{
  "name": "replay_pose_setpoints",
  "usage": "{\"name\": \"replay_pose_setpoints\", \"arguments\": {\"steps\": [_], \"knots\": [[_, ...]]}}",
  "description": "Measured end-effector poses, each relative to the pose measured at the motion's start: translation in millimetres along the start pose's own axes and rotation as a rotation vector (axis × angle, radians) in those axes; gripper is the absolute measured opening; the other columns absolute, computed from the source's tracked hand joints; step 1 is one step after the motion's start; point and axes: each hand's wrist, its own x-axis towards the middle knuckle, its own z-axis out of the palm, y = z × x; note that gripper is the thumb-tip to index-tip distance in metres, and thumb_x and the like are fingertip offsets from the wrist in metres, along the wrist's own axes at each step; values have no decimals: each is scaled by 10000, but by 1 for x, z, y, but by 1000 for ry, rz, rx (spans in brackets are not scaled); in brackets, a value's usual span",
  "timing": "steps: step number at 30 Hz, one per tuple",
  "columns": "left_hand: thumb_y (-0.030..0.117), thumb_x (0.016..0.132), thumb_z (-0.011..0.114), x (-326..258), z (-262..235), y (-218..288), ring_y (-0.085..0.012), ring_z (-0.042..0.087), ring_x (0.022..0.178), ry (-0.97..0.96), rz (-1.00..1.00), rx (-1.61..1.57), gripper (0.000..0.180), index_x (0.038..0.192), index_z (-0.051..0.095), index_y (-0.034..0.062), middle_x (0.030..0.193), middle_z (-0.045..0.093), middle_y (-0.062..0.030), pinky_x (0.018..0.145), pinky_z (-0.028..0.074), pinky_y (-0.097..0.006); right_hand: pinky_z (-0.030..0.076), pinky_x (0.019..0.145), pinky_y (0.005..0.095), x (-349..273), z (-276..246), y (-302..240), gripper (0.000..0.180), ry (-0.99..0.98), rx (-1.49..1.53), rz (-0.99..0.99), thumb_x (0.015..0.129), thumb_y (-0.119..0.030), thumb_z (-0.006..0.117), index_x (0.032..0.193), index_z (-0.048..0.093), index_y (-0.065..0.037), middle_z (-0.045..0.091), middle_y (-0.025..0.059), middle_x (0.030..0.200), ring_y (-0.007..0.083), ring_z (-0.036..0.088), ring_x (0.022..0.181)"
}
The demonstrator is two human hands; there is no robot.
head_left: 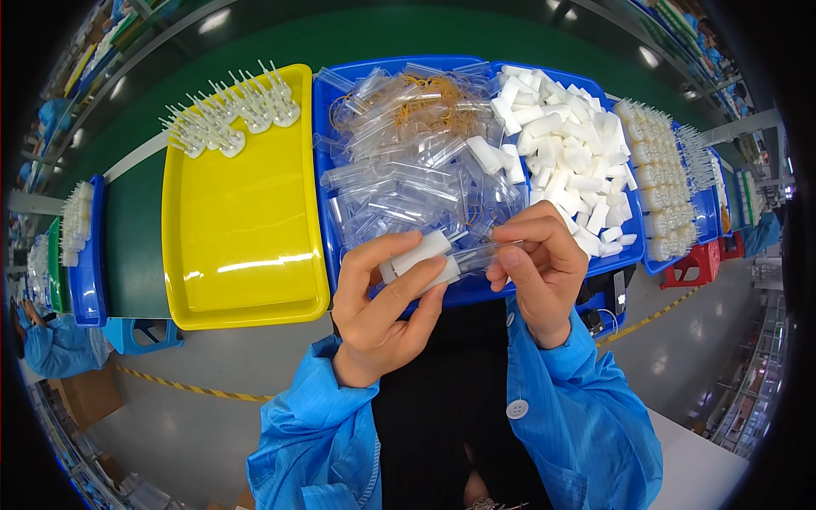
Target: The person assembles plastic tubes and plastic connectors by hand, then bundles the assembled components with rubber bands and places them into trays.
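— What's in hand just now?

— The left hand [382, 297] has its fingers [418, 293] closed round two white foam blocks [416, 255], held side by side just above the near rim of the blue tray [323, 170]. The right hand [540, 259] pinches the end of a clear plastic sleeve [480, 255], thumb and fingertips shut on it, its mouth touching the blocks.

— So which step is it?

— By my reading, the blocks are being fitted into the sleeve. They look only just at the opening, not yet inside. The next move would call for keeping the sleeve's mouth spread while the blocks slide in straight; the film is thin and would buckle if pushed askew.

— And the stock?

— The blue tray holds two heaps: clear sleeves [399, 161] on its left, with some orange rubber bands [425, 98] among them, and white foam blocks [561, 153] on its right. Both heaps run to several dozen; too tangled to count exactly.

— Anything else on the desk [136, 221]?

— One yellow tray [238, 255] to the left, bare but for a cluster of white pronged plastic parts [229, 115] at its far end, perhaps ten or so. Further blue trays [89, 255] of small white pieces sit at both sides, at least two on the right and one on the left.
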Motion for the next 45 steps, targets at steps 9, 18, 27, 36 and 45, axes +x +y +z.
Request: {"name": "replay_pose_setpoints", "arguments": {"steps": [9,18,27,36,45], "knots": [[-38,709,744,0,2,-2,-279,622,985,6,-34,-41,278,983,717,4,1135,585,-167,779,535,-314,525,547,209,6,1,2,143,-86,-22,35,856,53,624,996,653,57,568,111,961,122,635,684],[-58,701,746,4,6,-1,-273,620,998,5,-50,-65,300,992,703,0,1145,578,-165,783,535,-322,518,545,196,2,2,2,132,37,50,88,871,11,645,996,648,53,567,91,947,117,637,687],[-40,697,751,3,5,-2,-258,622,961,47,-44,9,292,982,699,-6,1111,592,-162,742,527,-308,521,534,199,2,1,-3,133,-12,0,68,875,1,646,996,647,56,556,96,930,117,640,672],[-25,742,724,3,6,-2,-259,604,1019,52,-99,-31,247,986,681,-18,1112,582,-153,854,501,-320,529,534,207,2,2,0,131,7,75,125,890,-16,637,999,637,57,548,93,931,132,648,678],[-34,735,726,5,7,-3,-260,607,1016,75,-102,-18,246,978,687,-18,1106,583,-154,840,504,-315,544,558,220,3,2,5,139,3,107,125,889,-6,637,1009,626,64,538,94,935,140,653,694]]}}
